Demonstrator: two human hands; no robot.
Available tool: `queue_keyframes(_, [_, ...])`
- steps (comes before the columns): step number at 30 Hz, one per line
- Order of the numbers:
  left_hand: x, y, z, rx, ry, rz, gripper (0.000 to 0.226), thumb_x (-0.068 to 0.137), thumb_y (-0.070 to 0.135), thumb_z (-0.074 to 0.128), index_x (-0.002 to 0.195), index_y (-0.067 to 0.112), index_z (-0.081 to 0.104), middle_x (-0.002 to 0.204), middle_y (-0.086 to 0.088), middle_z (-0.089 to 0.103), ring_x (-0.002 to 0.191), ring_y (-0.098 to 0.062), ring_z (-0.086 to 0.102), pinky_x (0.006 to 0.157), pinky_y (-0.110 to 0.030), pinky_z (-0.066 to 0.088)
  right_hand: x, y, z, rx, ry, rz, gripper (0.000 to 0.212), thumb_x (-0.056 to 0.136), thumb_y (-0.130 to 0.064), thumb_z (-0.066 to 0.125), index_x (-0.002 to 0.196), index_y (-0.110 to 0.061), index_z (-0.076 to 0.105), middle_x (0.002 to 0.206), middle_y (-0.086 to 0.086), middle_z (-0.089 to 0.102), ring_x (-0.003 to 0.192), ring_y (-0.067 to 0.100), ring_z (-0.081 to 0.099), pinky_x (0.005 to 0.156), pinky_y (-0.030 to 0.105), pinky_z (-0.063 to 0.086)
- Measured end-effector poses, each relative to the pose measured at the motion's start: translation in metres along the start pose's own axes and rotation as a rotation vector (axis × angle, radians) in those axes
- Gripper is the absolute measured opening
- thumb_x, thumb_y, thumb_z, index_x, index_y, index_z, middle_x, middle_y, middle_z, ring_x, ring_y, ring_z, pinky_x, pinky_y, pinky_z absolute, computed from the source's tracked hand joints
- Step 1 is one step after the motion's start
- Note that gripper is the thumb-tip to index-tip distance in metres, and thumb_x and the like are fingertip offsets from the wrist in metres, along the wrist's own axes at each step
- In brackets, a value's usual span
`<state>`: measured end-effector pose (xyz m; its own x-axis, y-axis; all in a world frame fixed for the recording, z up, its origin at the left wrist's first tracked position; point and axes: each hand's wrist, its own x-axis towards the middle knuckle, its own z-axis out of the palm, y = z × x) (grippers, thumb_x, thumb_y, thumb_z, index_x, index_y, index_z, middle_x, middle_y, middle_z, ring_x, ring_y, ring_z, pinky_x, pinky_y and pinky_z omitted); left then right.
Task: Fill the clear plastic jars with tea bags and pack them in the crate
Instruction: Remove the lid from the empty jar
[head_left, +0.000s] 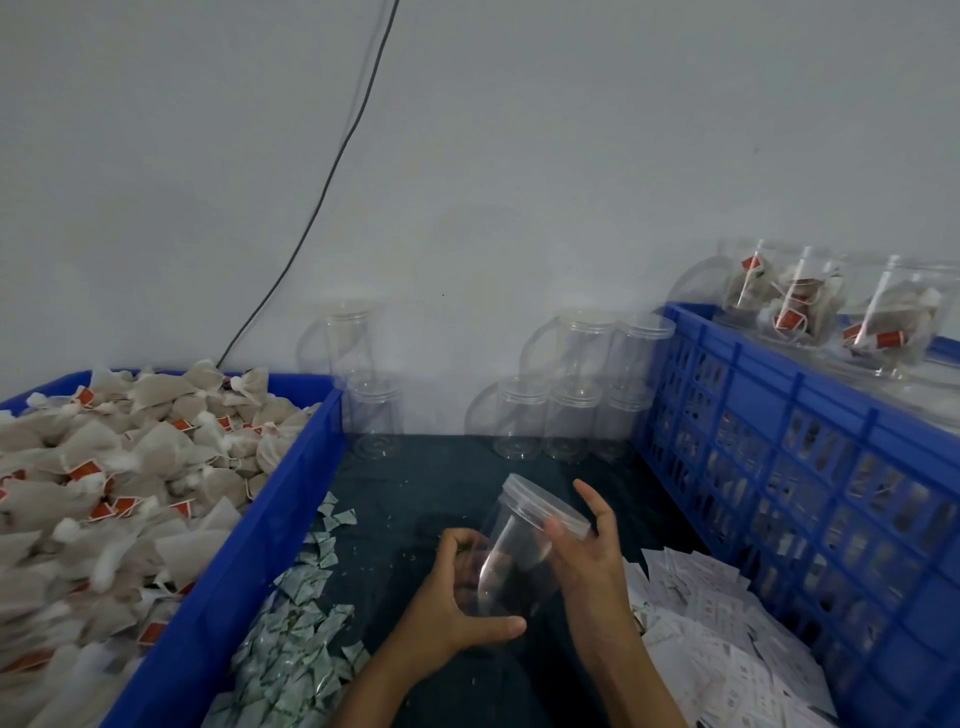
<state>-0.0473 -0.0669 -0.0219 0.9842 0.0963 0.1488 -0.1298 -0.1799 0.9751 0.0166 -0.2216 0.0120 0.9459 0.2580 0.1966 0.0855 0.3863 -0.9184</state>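
I sit facing a plain pale wall (519, 156) with a thin black cable (332, 171) running down it to the left, and a dark cloth-covered table (415, 467) spreads out before me. My hands hold a clear plastic jar (519, 551) tilted above the middle of the table: my left hand (457, 608) curls around its lower body with the thumb across the base, while my right hand (587, 556) grips near the lid (545, 501), fingers bent over the rim. On my left a solid blue bin (249, 525) is heaped with tea bags (104, 467), their red tags showing here and there. Between that bin and my arms lies a strip of small greenish paper scraps (301, 613). On my right stands the blue slatted crate (779, 441), with filled jars (810, 306) rising above its top edge, and white paper slips (727, 649) are scattered on the table along its foot. Against the wall at the far end of the table, empty lidded jars (571, 395) are stacked two high, one pair (363, 384) apart from the larger group.
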Motion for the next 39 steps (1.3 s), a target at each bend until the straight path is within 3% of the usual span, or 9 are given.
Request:
queue_keyframes(5, [-0.001,0.004,0.001,-0.234,-0.125,-0.083,0.079,0.063,0.025,0.081,0.123,0.002,0.036,0.119,-0.014,0.067,0.099,-0.026,0.066,0.084,-0.041,0.054,0.003,-0.012,-0.009,0.401,-0.013,0.082,0.061,0.081,-0.027,0.057,0.137,-0.006,0.042,0.127,0.021,0.06,0.118,0.035,0.059,0.1,0.047,0.048])
queue_keyframes(8, [-0.001,0.005,0.002,-0.276,-0.022,-0.077,0.085,0.057,0.028,0.083,0.128,0.01,0.038,0.121,-0.007,0.067,0.104,-0.021,0.066,0.081,-0.035,0.055,0.007,-0.016,-0.018,0.386,0.137,0.076,0.062,0.079,-0.022,0.061,0.136,-0.011,0.04,0.129,0.024,0.057,0.111,0.03,0.063,0.09,0.033,0.056])
queue_keyframes(13, [0.004,-0.001,0.002,-0.122,0.262,-0.018,0.088,0.057,0.017,0.091,0.13,0.027,0.042,0.128,0.004,0.056,0.115,-0.013,0.057,0.093,-0.029,0.051,0.01,0.0,-0.027,-0.575,0.269,-0.24,0.091,0.065,0.007,0.082,0.137,-0.02,0.032,0.133,0.002,0.031,0.115,0.01,0.043,0.082,0.011,0.045])
queue_keyframes(15, [0.007,-0.007,0.001,-0.087,0.3,0.003,0.087,0.059,0.006,0.09,0.129,0.027,0.043,0.127,0.008,0.054,0.113,-0.004,0.056,0.088,-0.018,0.05,0.01,0.008,-0.03,-1.034,0.157,-0.417,0.088,0.07,0.01,0.071,0.142,-0.018,0.029,0.135,0.003,0.024,0.125,0.014,0.031,0.103,0.023,0.039])
queue_keyframes(18, [0.008,-0.012,0.001,-0.052,0.309,0.006,0.09,0.058,0.006,0.09,0.129,0.028,0.04,0.128,0.009,0.052,0.11,0.002,0.054,0.083,-0.012,0.049,0.007,0.015,-0.03,-1.541,-0.106,-0.318,0.089,0.076,0.008,0.051,0.149,-0.018,0.007,0.144,0.009,0.008,0.141,0.027,0.004,0.121,0.041,0.0])
queue_keyframes(24, [0.007,-0.015,0.002,0.156,0.252,0.026,0.095,0.045,0.04,0.093,0.12,0.036,0.035,0.132,0.014,0.049,0.124,0.003,0.047,0.099,-0.018,0.04,0.005,0.013,-0.022,-1.366,-0.346,-0.32,0.083,0.082,-0.014,0.058,0.148,-0.02,0.008,0.145,-0.001,0.009,0.139,0.021,0.012,0.118,0.04,0.018])
queue_keyframes(27, [0.007,-0.016,-0.002,0.224,0.253,0.017,0.094,0.046,0.036,0.094,0.118,0.034,0.033,0.132,0.012,0.05,0.125,0.0,0.047,0.103,-0.021,0.041,0.006,0.014,-0.026,-1.33,-0.266,-0.299,0.091,0.083,-0.027,0.065,0.15,-0.022,0.004,0.146,0.0,0.012,0.137,0.018,0.019,0.115,0.031,0.022])
queue_keyframes(32, [0.005,-0.012,-0.013,0.23,0.231,-0.051,0.097,0.046,0.028,0.096,0.122,0.044,0.038,0.12,0.025,0.052,0.105,0.017,0.05,0.076,0.0,0.042,0.006,0.019,-0.023,-1.304,-0.253,-0.216,0.097,0.082,-0.046,0.067,0.15,-0.028,0.001,0.151,-0.002,0.018,0.138,0.018,0.025,0.114,0.032,0.026])
queue_keyframes(39, [0.003,0.001,-0.021,0.211,0.176,-0.164,0.095,0.056,0.016,0.093,0.119,0.045,0.029,0.122,0.021,0.049,0.112,0.004,0.05,0.076,-0.001,0.042,0.005,0.027,-0.02,-1.442,-0.19,0.043,0.098,0.08,-0.063,0.058,0.149,-0.032,-0.004,0.152,0.002,0.018,0.135,0.024,0.027,0.109,0.038,0.029])
